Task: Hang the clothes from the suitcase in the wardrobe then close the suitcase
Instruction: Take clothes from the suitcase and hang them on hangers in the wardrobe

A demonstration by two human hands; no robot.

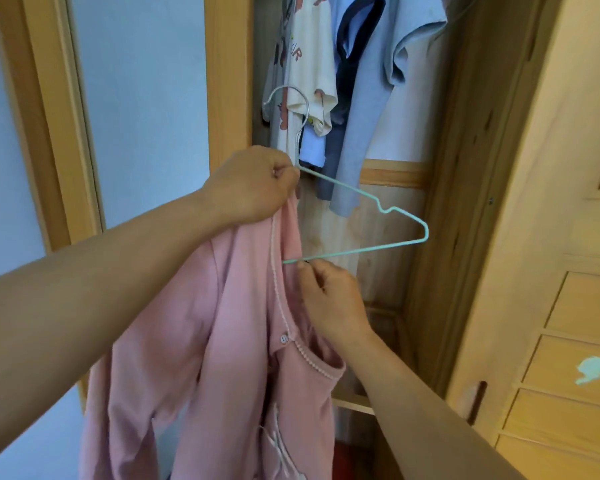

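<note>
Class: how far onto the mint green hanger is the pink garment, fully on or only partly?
Partly on. The pink garment covers only one shoulder of the mint green hanger; the other shoulder and bottom bar are bare.

Open wooden wardrobe [440,188] carries the load: a white printed tee [310,74], a light blue tee [413,39] and grey-blue garments [357,140] hang inside near the top, against a pale wood back panel [385,216], rail out of frame.
</note>
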